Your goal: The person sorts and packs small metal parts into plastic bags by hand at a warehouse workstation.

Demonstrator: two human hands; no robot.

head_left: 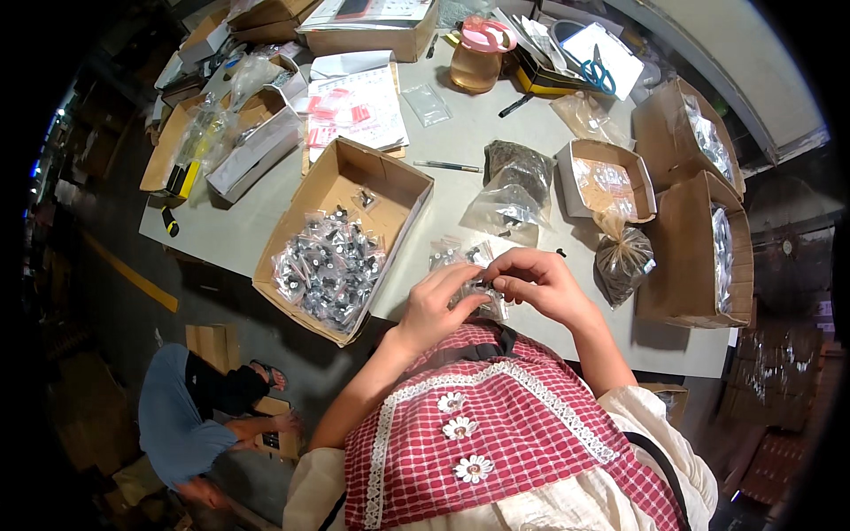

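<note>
My left hand (pixel 436 303) is closed on a small transparent plastic bag (pixel 492 305) near the table's front edge. Close against it, my right hand (pixel 542 281) has its thumb and forefinger pinched at the bag's mouth; a dark bit shows there, too small to name. Behind my fingers lies a little pile of small filled bags (pixel 450 252). To the left, an open cardboard box (pixel 403 190) holds many such bags (pixel 328 265) with black and whitish small parts. A larger transparent bag of dark small parts (pixel 518 177) lies open beyond my hands.
At right stand a small white box (pixel 575 190) of flat bags, a knotted bag of dark pieces (pixel 622 265) and tall cardboard boxes (pixel 682 257). Papers (pixel 381 111), a pen (pixel 447 165), a pink-lidded jug (pixel 475 66) and scissors (pixel 598 71) lie farther back. A person (pixel 181 416) bends at lower left.
</note>
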